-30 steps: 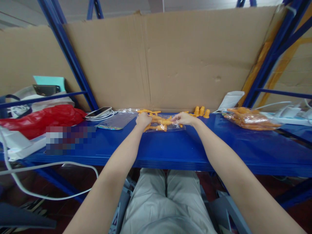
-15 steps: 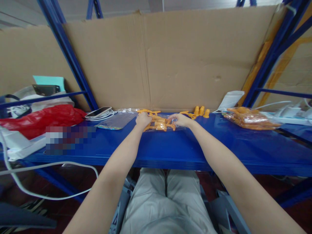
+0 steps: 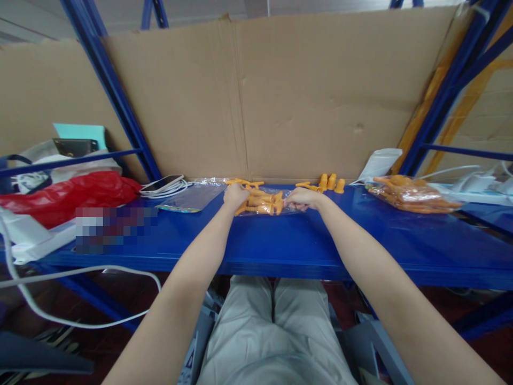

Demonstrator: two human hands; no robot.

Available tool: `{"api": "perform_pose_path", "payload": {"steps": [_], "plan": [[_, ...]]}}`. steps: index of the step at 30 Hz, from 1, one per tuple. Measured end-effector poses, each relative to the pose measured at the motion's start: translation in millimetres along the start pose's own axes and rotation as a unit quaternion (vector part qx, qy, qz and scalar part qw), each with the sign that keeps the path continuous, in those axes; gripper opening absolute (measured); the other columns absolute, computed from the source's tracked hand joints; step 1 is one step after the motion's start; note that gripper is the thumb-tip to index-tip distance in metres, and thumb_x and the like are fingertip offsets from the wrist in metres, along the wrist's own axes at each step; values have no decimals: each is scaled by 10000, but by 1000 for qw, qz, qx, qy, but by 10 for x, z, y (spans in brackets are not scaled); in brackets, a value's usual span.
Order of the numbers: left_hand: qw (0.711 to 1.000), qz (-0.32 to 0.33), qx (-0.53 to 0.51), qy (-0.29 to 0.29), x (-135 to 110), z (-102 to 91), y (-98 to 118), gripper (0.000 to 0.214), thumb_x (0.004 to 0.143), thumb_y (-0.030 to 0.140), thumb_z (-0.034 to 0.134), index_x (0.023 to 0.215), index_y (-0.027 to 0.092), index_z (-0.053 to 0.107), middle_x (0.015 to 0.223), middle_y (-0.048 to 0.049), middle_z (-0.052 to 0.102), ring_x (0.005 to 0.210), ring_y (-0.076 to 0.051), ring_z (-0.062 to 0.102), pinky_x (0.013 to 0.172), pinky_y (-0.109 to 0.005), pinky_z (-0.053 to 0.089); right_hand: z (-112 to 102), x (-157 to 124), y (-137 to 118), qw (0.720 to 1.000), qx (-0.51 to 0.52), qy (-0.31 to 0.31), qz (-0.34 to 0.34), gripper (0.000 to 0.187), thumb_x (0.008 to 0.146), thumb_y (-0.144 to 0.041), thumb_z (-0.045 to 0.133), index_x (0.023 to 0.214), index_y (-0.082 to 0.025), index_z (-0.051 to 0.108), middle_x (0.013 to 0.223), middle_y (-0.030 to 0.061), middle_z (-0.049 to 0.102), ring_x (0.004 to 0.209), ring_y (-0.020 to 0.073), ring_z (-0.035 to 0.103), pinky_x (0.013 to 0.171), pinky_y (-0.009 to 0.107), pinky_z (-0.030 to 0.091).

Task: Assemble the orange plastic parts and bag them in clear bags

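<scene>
A small clear plastic bag [image 3: 262,203] with several orange plastic parts inside lies at the back middle of the blue shelf [image 3: 280,240]. My left hand [image 3: 235,195] is closed on the bag's left end. My right hand [image 3: 301,198] pinches the bag's right end, fingers curled together. Loose orange parts [image 3: 244,184] lie just behind the bag, and a few orange cone-shaped pieces [image 3: 331,183] stand to the right of my right hand.
A full bag of orange parts [image 3: 409,195] lies at the right, a white pouch [image 3: 379,163] behind it. A phone [image 3: 161,184] with white cable, empty clear bags [image 3: 194,197] and a red bag [image 3: 68,195] sit to the left. Cardboard [image 3: 280,101] backs the shelf.
The bag has been gathered tighter between my hands and shifted slightly toward the back. My right hand has closed into a pinch on its right end.
</scene>
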State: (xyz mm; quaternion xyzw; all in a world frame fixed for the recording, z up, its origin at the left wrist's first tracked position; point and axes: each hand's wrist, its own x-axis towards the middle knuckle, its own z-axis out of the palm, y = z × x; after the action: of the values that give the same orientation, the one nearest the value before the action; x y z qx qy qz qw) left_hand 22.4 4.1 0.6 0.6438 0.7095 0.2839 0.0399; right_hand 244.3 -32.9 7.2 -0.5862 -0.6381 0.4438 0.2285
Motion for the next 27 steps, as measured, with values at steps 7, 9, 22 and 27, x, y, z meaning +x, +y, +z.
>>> {"api": "perform_pose_path", "payload": {"steps": [7, 9, 22, 27], "plan": [[1000, -2, -25, 5, 37, 34, -15, 162, 815, 254, 587, 865, 167, 714, 1002, -109, 748, 988, -242, 689, 796, -262, 515, -10, 81, 81, 995, 100, 2, -26, 245, 831, -92, 621, 618, -144, 511, 425, -68, 439, 304, 2, 238, 312, 144, 163], [1000, -5, -26, 3, 46, 47, -12, 148, 820, 261, 588, 841, 172, 705, 979, -100, 751, 959, -231, 694, 776, -248, 512, -4, 99, 94, 992, 117, 18, -33, 250, 838, -86, 610, 619, -146, 505, 414, -67, 438, 303, 6, 234, 308, 142, 156], [999, -9, -51, -5, 18, 43, 11, 152, 793, 226, 580, 806, 152, 713, 874, -80, 749, 856, -200, 703, 731, -220, 503, 69, 141, 143, 993, 102, 56, -38, 309, 823, -124, 679, 576, -152, 496, 398, -57, 464, 296, 12, 272, 313, 157, 180], [999, -13, -45, -15, 7, 18, 29, 164, 817, 197, 561, 839, 146, 716, 929, -87, 754, 889, -199, 704, 756, -219, 506, 116, 118, 101, 990, 87, 94, -53, 322, 867, -61, 565, 568, -154, 491, 380, -60, 444, 292, 20, 274, 324, 167, 176]]}}
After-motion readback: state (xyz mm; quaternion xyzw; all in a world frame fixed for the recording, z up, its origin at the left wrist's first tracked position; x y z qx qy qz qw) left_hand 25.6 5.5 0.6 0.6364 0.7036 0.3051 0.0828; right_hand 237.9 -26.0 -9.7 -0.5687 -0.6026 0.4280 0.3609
